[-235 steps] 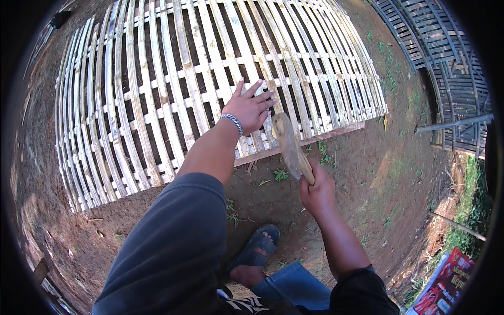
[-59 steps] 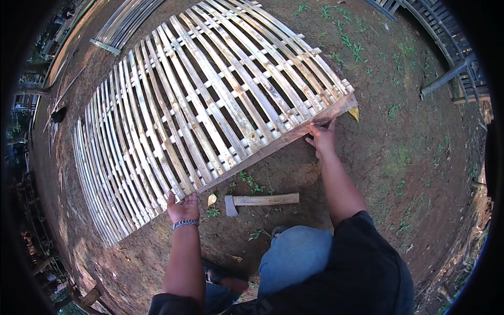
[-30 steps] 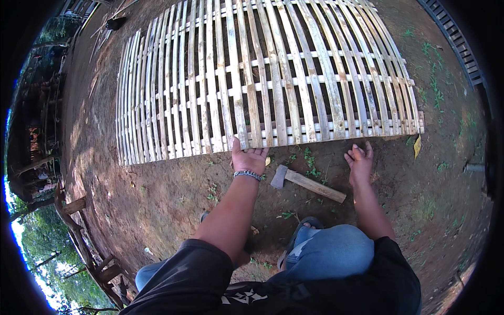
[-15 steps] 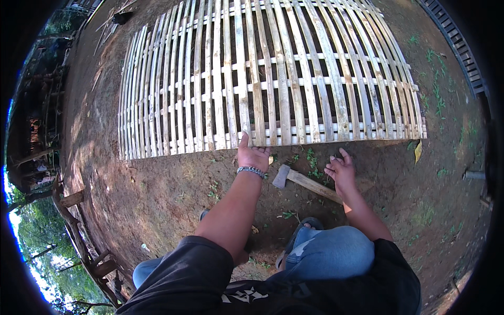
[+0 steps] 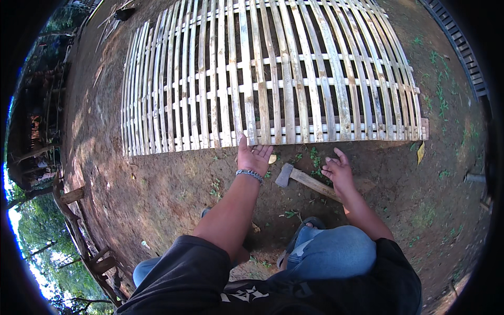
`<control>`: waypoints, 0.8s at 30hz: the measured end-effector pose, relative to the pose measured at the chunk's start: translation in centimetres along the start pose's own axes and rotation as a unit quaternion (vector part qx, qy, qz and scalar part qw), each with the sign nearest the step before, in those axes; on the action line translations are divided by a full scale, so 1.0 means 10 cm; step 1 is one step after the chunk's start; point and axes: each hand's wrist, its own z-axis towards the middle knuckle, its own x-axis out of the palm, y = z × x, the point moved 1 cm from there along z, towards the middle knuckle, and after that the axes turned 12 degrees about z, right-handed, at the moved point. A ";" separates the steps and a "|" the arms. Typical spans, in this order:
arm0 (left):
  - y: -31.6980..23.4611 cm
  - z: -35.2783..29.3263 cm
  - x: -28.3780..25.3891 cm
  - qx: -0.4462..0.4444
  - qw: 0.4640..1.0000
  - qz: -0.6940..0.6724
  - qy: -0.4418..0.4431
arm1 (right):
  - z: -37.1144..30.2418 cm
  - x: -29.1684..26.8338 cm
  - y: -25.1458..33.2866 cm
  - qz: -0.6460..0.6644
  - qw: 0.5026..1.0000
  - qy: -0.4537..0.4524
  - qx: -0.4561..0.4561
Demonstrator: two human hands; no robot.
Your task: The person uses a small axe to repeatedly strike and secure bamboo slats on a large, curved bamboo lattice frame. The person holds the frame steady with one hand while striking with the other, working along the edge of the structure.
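A slatted bamboo panel (image 5: pixel 247 89), pale strips crossed by several rows of thin battens, lies ahead of me. My left hand (image 5: pixel 254 158), with a chain bracelet at the wrist, is palm up at its near edge. The thumb reaches the edge strip, and the other fingers stretch out just short of it, apart from one another. Off to the right, my right hand (image 5: pixel 338 170) hovers with loosely bent fingers spread and nothing in them. Between the hands an axe (image 5: pixel 310 182) rests on the soil, its grey head toward my left hand, its wooden handle running beneath the right.
Brown soil with small green weeds surrounds the panel. A yellow leaf (image 5: pixel 421 153) lies by its right corner. Rough wooden posts (image 5: pixel 72 195) stand at the left. A dark slatted frame (image 5: pixel 457 44) is at the far right, above a grey pipe end (image 5: pixel 475 176).
My left hand has slipped slightly back from the panel's edge, and its fingers have straightened. The right hand has barely moved. The axe lies as before.
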 end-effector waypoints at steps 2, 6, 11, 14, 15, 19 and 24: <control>0.01 -0.01 0.00 0.003 1.000 -0.007 0.013 | 0.01 0.00 -0.01 -0.005 1.000 0.006 0.001; 0.03 -0.05 0.03 0.007 1.000 -0.020 0.002 | 0.00 0.03 -0.03 -0.015 1.000 0.005 0.012; 0.05 -0.07 0.03 0.014 0.999 -0.026 0.012 | -0.01 0.00 -0.09 -0.018 0.999 0.013 0.027; 0.04 -0.07 0.02 0.016 0.999 -0.026 0.021 | -0.04 0.00 -0.13 -0.021 0.999 0.014 0.041; 0.05 -0.06 0.01 0.016 0.999 -0.026 0.025 | -0.05 0.01 -0.14 -0.023 0.999 0.013 0.046; 0.04 -0.09 0.03 0.017 0.999 -0.023 0.026 | -0.08 0.02 -0.16 -0.029 0.998 0.024 0.052; 0.03 -0.11 0.02 0.024 0.999 -0.016 0.027 | -0.08 0.06 -0.19 -0.029 0.997 0.032 0.059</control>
